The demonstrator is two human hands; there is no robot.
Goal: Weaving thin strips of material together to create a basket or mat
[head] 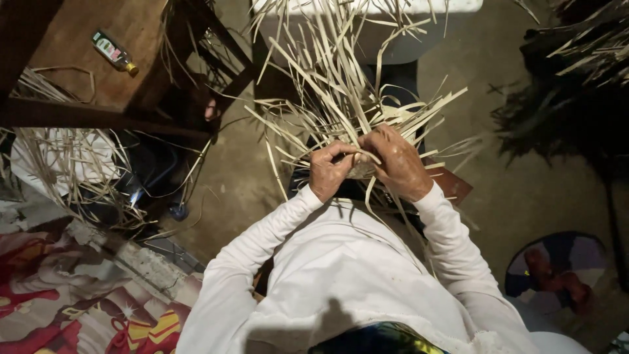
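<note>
A: Hand status?

B: My left hand (329, 172) is curled nearly shut, fingers pinching the pale, flat dried-leaf strips (341, 92) where they bunch together. My right hand (398, 164) is also closed down narrow, fingers wrapped over the same bunch from the other side. Thumbs almost touching.

A: Where's the bunch?

B: Straight ahead of my white long-sleeved shirt (341, 262), just beyond the cuffs. Loose ends fan up and outward from my hands. Some fall back toward the shirt.

A: Anything woven yet?

B: Small pale knot of strips between both hands. Mostly hidden by my fingers, can't tell its shape.

A: Surroundings?

B: Dark wooden table (124, 59) far up-left of the shirt, small glass bottle with a yellow cap (114, 52) lying on it. More loose strips (72, 164) under the table. Red patterned cloth (72, 301) just left of the shirt's sleeve.
</note>
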